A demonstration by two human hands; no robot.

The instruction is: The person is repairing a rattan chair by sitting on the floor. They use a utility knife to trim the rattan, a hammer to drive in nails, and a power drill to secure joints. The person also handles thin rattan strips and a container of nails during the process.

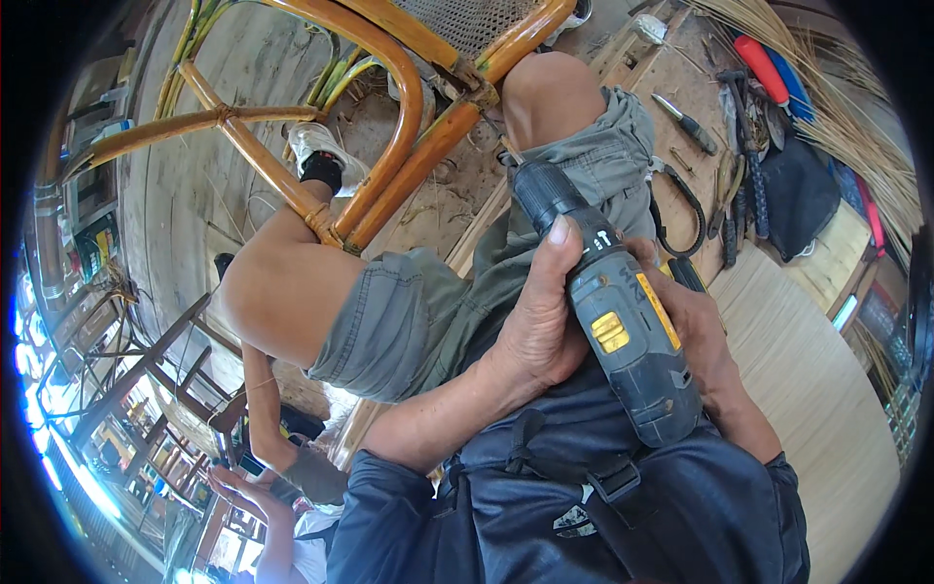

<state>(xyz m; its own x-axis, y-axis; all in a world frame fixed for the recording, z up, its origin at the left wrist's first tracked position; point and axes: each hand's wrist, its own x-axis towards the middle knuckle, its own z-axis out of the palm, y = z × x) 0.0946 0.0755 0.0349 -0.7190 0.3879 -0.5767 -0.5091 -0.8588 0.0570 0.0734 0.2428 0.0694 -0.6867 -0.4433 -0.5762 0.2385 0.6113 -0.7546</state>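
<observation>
matt grey plastic drill (623, 321), glossy orange rattan chair frame (389, 156), soft grey cloth shorts (428, 311), rough wooden floor (185, 185)

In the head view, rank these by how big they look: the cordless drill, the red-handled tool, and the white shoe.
1. Cordless drill, largest, though it is nearest the camera.
2. White shoe and red-handled tool: alike in apparent size, so not ranked.
</observation>
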